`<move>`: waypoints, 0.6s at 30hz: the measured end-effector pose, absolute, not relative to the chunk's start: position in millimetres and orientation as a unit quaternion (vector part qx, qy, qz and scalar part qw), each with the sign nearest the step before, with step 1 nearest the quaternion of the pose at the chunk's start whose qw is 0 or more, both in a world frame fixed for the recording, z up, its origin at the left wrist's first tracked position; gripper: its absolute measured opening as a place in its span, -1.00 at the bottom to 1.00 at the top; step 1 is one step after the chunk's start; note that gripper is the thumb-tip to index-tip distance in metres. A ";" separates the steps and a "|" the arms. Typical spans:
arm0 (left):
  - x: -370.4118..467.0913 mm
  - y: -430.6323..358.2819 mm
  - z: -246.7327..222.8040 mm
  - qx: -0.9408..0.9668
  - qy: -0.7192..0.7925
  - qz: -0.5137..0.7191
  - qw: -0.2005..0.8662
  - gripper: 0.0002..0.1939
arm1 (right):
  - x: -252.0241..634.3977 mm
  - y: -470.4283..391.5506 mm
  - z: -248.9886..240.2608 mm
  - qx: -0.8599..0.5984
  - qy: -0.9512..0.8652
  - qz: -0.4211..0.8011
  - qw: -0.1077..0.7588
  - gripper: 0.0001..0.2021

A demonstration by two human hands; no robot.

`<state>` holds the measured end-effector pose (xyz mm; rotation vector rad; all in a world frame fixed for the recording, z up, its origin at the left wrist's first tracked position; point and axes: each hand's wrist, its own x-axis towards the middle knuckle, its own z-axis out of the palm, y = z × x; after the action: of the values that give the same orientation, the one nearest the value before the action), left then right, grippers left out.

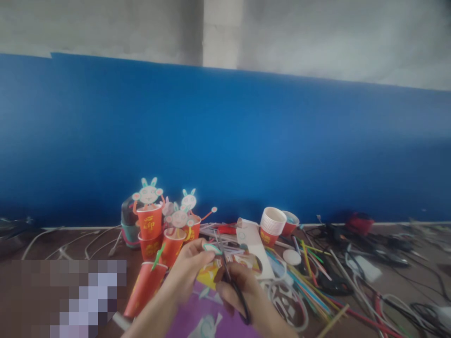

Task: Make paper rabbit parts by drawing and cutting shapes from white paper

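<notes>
Blue panel (225, 141) rises behind the tabletop (132, 260), whose back edge is crowded with clutter. Near the middle of the front edge, over a purple sheet (185, 312), the left hand (192, 260) pinches a small green-rimmed cutout (212, 249) between thumb and fingers. The right hand's (243, 281) fingers are curled around the handles of the scissors (229, 278), blades pointing toward the back edge. The blades meet the cutout's right end in view; whether they touch it, I cannot tell.

With the blades this near the left fingertips, a slip or a late turn of the paper could nick the skin or slice into the green rim. So small a piece gives little to hold and may twist if the pinch loosens. A dropped piece could get lost among the scraps (207, 326) on the sheet or the straws (310, 295) toward the right edge. On the left, an elbow bump could topple the red cups (150, 223) and their rabbits (148, 193).
</notes>
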<state>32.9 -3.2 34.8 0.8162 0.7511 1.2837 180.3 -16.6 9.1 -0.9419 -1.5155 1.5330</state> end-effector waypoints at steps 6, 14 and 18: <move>30.6 -3.4 35.4 0.371 0.329 0.562 0.662 -0.83 | 183.6 -14.6 1.7 -0.361 -0.604 0.601 0.378 -0.58; 27.9 -2.0 34.7 0.381 0.339 0.556 0.657 -0.82 | 182.3 -15.6 4.5 -0.367 -0.592 0.604 0.387 -0.61; 26.4 -0.3 31.2 0.396 0.343 0.551 0.650 -0.83 | 182.8 -15.5 5.2 -0.360 -0.591 0.612 0.384 -0.63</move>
<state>26.4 -0.3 31.2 0.8988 0.7796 1.2509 182.8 -15.5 5.2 -0.9176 -1.5064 1.5589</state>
